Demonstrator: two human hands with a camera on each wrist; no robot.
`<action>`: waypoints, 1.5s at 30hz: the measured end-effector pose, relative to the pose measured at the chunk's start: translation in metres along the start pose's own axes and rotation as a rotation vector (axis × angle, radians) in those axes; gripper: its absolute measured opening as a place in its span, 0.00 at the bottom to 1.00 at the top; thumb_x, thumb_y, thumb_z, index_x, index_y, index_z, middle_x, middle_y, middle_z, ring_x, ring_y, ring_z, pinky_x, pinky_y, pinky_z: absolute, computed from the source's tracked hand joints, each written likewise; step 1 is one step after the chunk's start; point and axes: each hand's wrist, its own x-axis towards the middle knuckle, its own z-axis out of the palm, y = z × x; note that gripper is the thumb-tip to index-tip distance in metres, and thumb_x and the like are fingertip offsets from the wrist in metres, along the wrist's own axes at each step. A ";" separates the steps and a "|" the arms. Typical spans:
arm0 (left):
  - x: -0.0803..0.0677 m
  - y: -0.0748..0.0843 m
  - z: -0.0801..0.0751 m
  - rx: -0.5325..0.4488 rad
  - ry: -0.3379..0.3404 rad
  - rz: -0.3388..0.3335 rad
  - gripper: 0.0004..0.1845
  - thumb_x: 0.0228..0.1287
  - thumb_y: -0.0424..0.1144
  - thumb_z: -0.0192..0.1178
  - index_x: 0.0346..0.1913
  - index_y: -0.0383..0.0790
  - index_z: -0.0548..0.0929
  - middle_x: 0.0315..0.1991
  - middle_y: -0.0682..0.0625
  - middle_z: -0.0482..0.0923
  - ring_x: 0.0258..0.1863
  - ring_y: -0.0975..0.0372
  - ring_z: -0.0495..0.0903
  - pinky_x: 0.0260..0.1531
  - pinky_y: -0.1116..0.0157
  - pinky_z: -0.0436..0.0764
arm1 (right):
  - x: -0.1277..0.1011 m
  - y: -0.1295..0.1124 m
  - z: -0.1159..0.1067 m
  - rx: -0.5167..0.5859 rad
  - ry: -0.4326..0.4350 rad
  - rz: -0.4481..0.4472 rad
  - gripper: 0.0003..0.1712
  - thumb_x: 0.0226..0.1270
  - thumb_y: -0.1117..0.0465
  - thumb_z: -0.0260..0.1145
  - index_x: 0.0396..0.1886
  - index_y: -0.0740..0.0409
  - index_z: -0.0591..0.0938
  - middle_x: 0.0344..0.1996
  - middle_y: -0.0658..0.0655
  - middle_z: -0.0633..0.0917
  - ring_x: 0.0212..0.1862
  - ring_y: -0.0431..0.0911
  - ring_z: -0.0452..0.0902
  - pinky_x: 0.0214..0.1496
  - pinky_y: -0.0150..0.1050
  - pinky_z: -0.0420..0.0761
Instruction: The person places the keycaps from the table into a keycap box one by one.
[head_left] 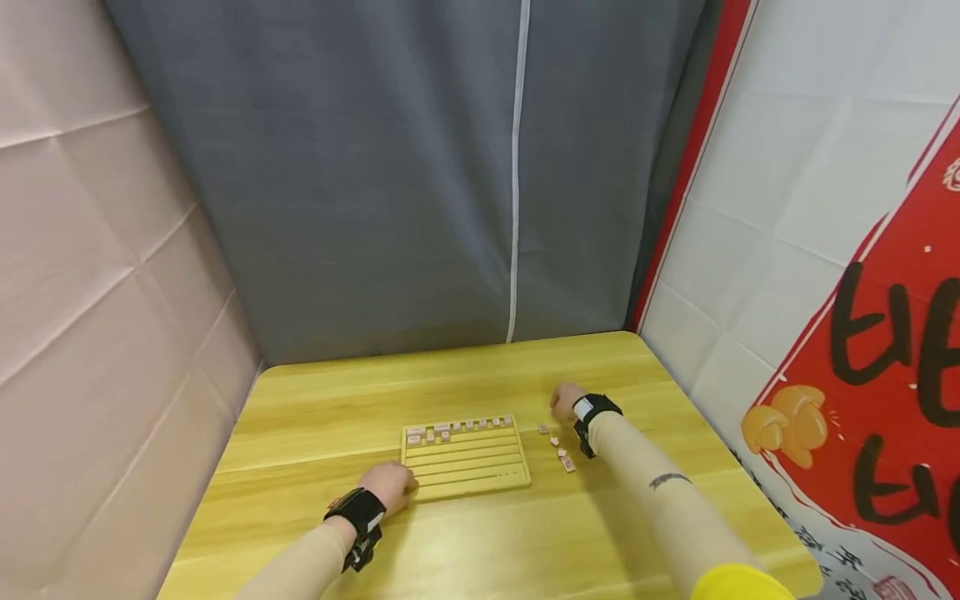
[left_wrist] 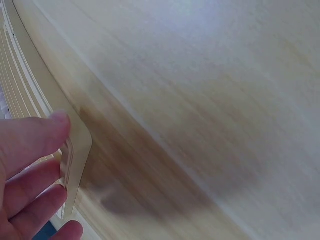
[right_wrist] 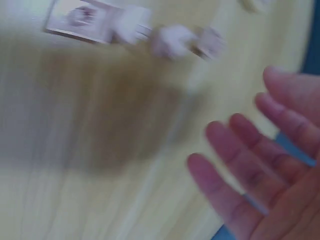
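A yellow keyboard-shaped board point(head_left: 472, 467) with long grooves lies flat on the table. Pale pink keycap-like pieces point(head_left: 442, 427) line its far edge, with a few in the row below at the left. My left hand point(head_left: 389, 485) holds the board's near left corner, thumb over the edge and fingers along the side, as the left wrist view shows. To the right of the board, my right hand point(head_left: 566, 400) hovers past several loose pieces point(head_left: 567, 464), its fingers spread and holding nothing. These pieces look blurred in the right wrist view.
The wooden table point(head_left: 337, 400) has rounded corners. A grey curtain point(head_left: 390, 208) hangs behind it. Pale cloth walls stand on both sides, the right one bearing a red printed banner point(head_left: 900, 350).
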 end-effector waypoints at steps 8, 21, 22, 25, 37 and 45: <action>0.004 -0.001 0.008 0.006 0.013 0.015 0.07 0.47 0.35 0.73 0.22 0.45 0.83 0.22 0.58 0.76 0.26 0.62 0.76 0.25 0.65 0.74 | -0.050 -0.063 0.000 -0.076 -0.039 0.011 0.23 0.44 0.65 0.80 0.43 0.60 0.83 0.38 0.57 0.84 0.41 0.52 0.79 0.43 0.48 0.81; 0.007 -0.008 0.010 -0.004 0.006 -0.010 0.04 0.48 0.35 0.72 0.24 0.46 0.86 0.23 0.57 0.78 0.27 0.61 0.76 0.25 0.64 0.76 | -0.053 -0.067 0.002 -0.150 0.038 -0.097 0.06 0.56 0.70 0.71 0.30 0.56 0.84 0.29 0.51 0.81 0.34 0.45 0.77 0.39 0.43 0.81; 0.007 -0.008 0.011 -0.002 0.010 -0.009 0.03 0.48 0.35 0.72 0.25 0.45 0.87 0.24 0.57 0.79 0.28 0.61 0.77 0.26 0.65 0.76 | -0.053 -0.066 0.002 -0.141 0.047 -0.108 0.06 0.56 0.70 0.71 0.29 0.56 0.84 0.29 0.51 0.82 0.34 0.46 0.78 0.38 0.43 0.81; 0.007 -0.007 0.011 -0.020 0.006 -0.018 0.04 0.47 0.36 0.73 0.29 0.45 0.89 0.27 0.56 0.82 0.30 0.59 0.78 0.29 0.63 0.79 | -0.052 -0.065 0.002 -0.073 0.071 -0.132 0.03 0.59 0.69 0.69 0.31 0.59 0.85 0.29 0.53 0.83 0.35 0.50 0.80 0.38 0.45 0.82; 0.000 -0.013 0.013 -0.076 0.051 0.005 0.09 0.46 0.35 0.72 0.35 0.41 0.90 0.32 0.51 0.84 0.34 0.55 0.80 0.34 0.59 0.81 | -0.046 -0.074 -0.016 0.902 -0.022 0.117 0.23 0.71 0.66 0.58 0.59 0.79 0.72 0.51 0.76 0.78 0.48 0.60 0.81 0.49 0.50 0.82; 0.003 -0.011 0.019 -0.071 0.028 -0.050 0.09 0.46 0.35 0.73 0.35 0.42 0.90 0.33 0.52 0.85 0.36 0.55 0.81 0.37 0.60 0.81 | -0.048 -0.085 -0.023 1.381 -0.100 0.205 0.26 0.72 0.71 0.54 0.65 0.81 0.63 0.40 0.62 0.83 0.40 0.44 0.84 0.52 0.39 0.81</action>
